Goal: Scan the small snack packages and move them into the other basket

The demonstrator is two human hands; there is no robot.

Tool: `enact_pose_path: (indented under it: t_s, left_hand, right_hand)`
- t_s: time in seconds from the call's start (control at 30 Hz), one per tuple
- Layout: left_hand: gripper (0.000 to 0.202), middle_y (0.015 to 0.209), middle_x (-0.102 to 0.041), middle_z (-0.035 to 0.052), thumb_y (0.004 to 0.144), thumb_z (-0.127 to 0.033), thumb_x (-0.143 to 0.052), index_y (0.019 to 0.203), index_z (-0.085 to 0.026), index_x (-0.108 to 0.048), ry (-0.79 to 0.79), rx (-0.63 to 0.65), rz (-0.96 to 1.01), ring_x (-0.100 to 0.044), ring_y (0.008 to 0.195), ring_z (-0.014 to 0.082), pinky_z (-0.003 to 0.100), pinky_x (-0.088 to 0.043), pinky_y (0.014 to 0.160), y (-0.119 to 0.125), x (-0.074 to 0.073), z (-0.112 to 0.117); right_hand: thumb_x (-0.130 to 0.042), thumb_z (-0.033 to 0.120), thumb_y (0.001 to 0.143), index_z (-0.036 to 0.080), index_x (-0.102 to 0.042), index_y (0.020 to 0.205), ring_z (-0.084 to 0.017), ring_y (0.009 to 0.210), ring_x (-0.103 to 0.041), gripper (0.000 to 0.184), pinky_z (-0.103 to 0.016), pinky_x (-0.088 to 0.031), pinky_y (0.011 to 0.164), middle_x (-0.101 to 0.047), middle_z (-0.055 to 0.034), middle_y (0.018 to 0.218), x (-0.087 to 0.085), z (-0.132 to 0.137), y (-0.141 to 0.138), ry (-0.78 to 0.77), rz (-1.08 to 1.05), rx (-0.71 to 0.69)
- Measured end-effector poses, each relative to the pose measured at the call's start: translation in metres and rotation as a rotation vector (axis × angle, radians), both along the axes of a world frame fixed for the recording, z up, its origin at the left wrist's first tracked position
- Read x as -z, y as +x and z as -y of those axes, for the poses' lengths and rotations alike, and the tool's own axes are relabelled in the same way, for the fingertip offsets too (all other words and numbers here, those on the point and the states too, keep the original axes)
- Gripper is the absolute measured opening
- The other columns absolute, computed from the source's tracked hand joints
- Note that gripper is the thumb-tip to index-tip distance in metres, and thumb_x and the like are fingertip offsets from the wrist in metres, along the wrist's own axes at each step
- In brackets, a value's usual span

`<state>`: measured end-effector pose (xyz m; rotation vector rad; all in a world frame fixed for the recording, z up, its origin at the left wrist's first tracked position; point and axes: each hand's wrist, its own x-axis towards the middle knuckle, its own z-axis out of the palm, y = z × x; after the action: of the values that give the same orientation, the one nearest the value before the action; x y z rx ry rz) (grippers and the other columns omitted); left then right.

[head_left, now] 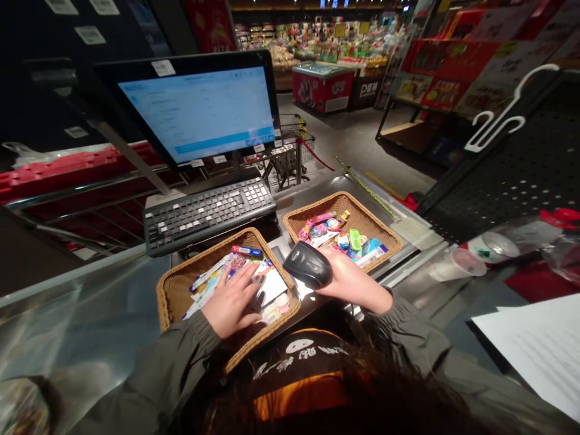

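Observation:
My left hand (233, 300) is spread over the small packets in the left wicker basket (174, 289), its fingers apart and pointing away from me. Under and around it lie white, blue and yellow packs, with a red and blue pack (247, 251) near the far rim. A black barcode scanner (307, 264) is in my right hand (347, 275), whose fingers wrap round its handle. The scanner head points left, between the two baskets. Just beyond my right hand stands the right wicker basket (383, 232), holding colourful small items such as a green pack (354, 240).
Behind the left basket are a black keyboard (212, 214) and a lit monitor (199, 112). Plastic cups (457, 264) and paper sheets (534, 344) lie to the right. A white hook (493, 124) hangs on a black panel. The metal counter (90, 314) stretches left.

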<state>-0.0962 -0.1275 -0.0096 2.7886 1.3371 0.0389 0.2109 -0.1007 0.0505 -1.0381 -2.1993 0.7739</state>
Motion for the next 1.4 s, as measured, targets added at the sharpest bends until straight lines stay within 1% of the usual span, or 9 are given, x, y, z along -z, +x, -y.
enact_pose_path:
  t_s: [0.17, 0.37, 0.47, 0.57, 0.73, 0.9, 1.07, 1.2, 1.4]
  left_hand:
    - [0.049, 0.159, -0.031, 0.0200, 0.085, -0.048, -0.064, 0.124, -0.019, -0.062, 0.059, 0.109, 0.071, -0.032, 0.146, 0.0355, 0.062, -0.016, 0.119, 0.043, -0.021, -0.057]
    - [0.056, 0.159, -0.031, 0.0202, 0.084, -0.047, -0.067, 0.131, -0.017, -0.060, 0.029, 0.259, 0.153, -0.028, 0.148, 0.0363, 0.063, -0.019, 0.118, 0.142, -0.027, -0.137]
    - [0.067, 0.161, -0.027, 0.0206, 0.081, -0.051, -0.070, 0.137, -0.018, -0.055, -0.084, 0.278, 0.064, -0.026, 0.149, 0.0366, 0.066, -0.021, 0.116, 0.199, -0.012, -0.167]
    - [0.066, 0.160, -0.028, 0.0222, 0.079, -0.053, -0.071, 0.132, -0.014, -0.059, -0.134, 0.213, -0.021, -0.025, 0.149, 0.0360, 0.065, -0.020, 0.117, 0.248, 0.014, -0.189]
    - [0.052, 0.161, -0.024, 0.0218, 0.086, -0.044, -0.063, 0.124, -0.009, -0.063, -0.079, 0.111, -0.060, -0.017, 0.152, 0.0347, 0.067, -0.009, 0.119, 0.304, 0.056, -0.211]
    - [0.047, 0.165, -0.017, 0.0165, 0.087, -0.037, -0.058, 0.127, -0.012, -0.062, -0.045, 0.146, -0.043, -0.011, 0.153, 0.0311, 0.058, -0.002, 0.123, 0.331, 0.079, -0.215]
    - [0.053, 0.165, -0.013, 0.0159, 0.083, -0.035, -0.060, 0.132, -0.014, -0.057, -0.009, 0.062, -0.016, -0.010, 0.154, 0.0293, 0.054, -0.003, 0.123, 0.335, 0.096, -0.212]
    - [0.060, 0.164, -0.018, 0.0190, 0.080, -0.042, -0.067, 0.133, -0.015, -0.057, -0.071, -0.050, -0.049, -0.012, 0.153, 0.0333, 0.058, -0.006, 0.121, 0.334, 0.103, -0.213]
    - [0.057, 0.165, -0.018, 0.0153, 0.071, -0.046, -0.077, 0.122, -0.021, -0.067, -0.156, -0.073, -0.067, -0.010, 0.153, 0.0365, 0.062, -0.007, 0.120, 0.339, 0.107, -0.219]
  right_hand:
    - [-0.074, 0.030, 0.078, 0.022, -0.065, 0.120, -0.031, 0.113, -0.065, 0.044, -0.046, -0.051, 0.100, -0.070, -0.0107, 0.120, 0.003, -0.006, 0.044, 0.033, -0.009, 0.179]
    - [-0.072, 0.038, 0.081, 0.019, -0.067, 0.115, -0.029, 0.105, -0.068, 0.039, -0.047, -0.054, 0.095, -0.072, -0.0113, 0.115, -0.010, -0.013, 0.095, 0.105, 0.021, 0.431]
    - [-0.072, 0.037, 0.080, 0.019, -0.068, 0.108, -0.028, 0.099, -0.070, 0.034, -0.044, -0.056, 0.091, -0.074, -0.0101, 0.107, -0.014, -0.015, 0.116, 0.137, 0.014, 0.536]
    - [-0.073, 0.036, 0.079, 0.018, -0.069, 0.103, -0.027, 0.091, -0.071, 0.029, -0.041, -0.058, 0.084, -0.074, -0.0096, 0.101, -0.011, -0.016, 0.133, 0.141, 0.018, 0.591]
    - [-0.073, 0.036, 0.080, 0.020, -0.068, 0.102, -0.025, 0.087, -0.071, 0.028, -0.038, -0.058, 0.081, -0.073, -0.0078, 0.099, -0.001, -0.016, 0.153, 0.112, 0.014, 0.647]
    - [-0.072, 0.036, 0.082, 0.022, -0.068, 0.106, -0.025, 0.089, -0.070, 0.028, -0.039, -0.057, 0.084, -0.073, -0.0067, 0.101, 0.001, -0.018, 0.161, 0.055, -0.027, 0.665]
    - [-0.073, 0.037, 0.081, 0.022, -0.066, 0.110, -0.024, 0.091, -0.069, 0.033, -0.038, -0.056, 0.085, -0.072, -0.0058, 0.102, 0.003, -0.022, 0.165, -0.009, -0.049, 0.681]
    - [-0.074, 0.038, 0.080, 0.023, -0.066, 0.112, -0.024, 0.095, -0.069, 0.036, -0.037, -0.056, 0.087, -0.071, -0.0061, 0.107, 0.006, -0.025, 0.166, -0.065, -0.080, 0.691]
    - [-0.073, 0.039, 0.081, 0.023, -0.065, 0.112, -0.025, 0.097, -0.068, 0.037, -0.039, -0.054, 0.088, -0.071, -0.0058, 0.106, 0.010, -0.025, 0.166, -0.044, -0.062, 0.687]
